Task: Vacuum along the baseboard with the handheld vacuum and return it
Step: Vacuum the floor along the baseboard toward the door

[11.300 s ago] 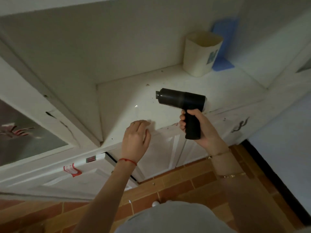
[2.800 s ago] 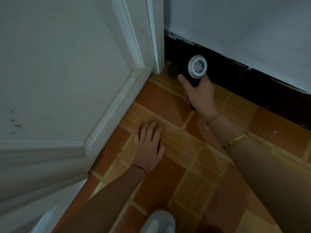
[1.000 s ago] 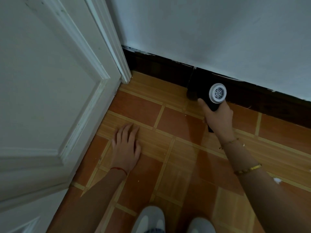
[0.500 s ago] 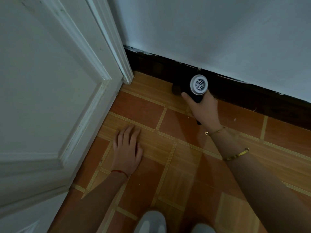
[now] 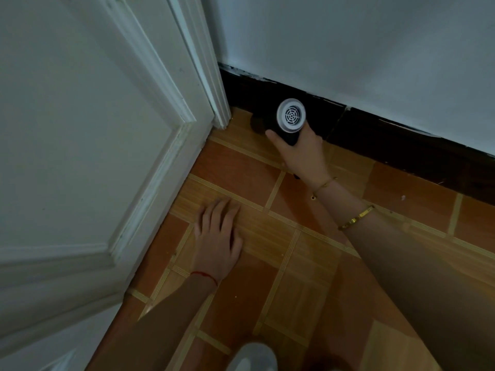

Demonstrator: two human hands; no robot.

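My right hand point(image 5: 301, 153) grips the handle of the black handheld vacuum point(image 5: 288, 123). The vacuum's white round rear grille faces me, and its nozzle points left along the dark baseboard point(image 5: 388, 140), low over the floor near the corner by the door frame. The nozzle's tip is dark and hard to make out against the baseboard. My left hand point(image 5: 218, 238) rests flat on the orange floor tiles, fingers straight, holding nothing.
A white panelled door point(image 5: 80, 156) fills the left side, its frame point(image 5: 206, 76) meeting the baseboard in the corner. The pale wall point(image 5: 361, 49) rises above the baseboard. Orange tiled floor point(image 5: 308, 277) spreads below. A white shoe tip point(image 5: 251, 357) shows at the bottom edge.
My right hand has slid the vacuum left along the baseboard, toward the corner by the door frame. My left hand has stayed flat on the tiles.
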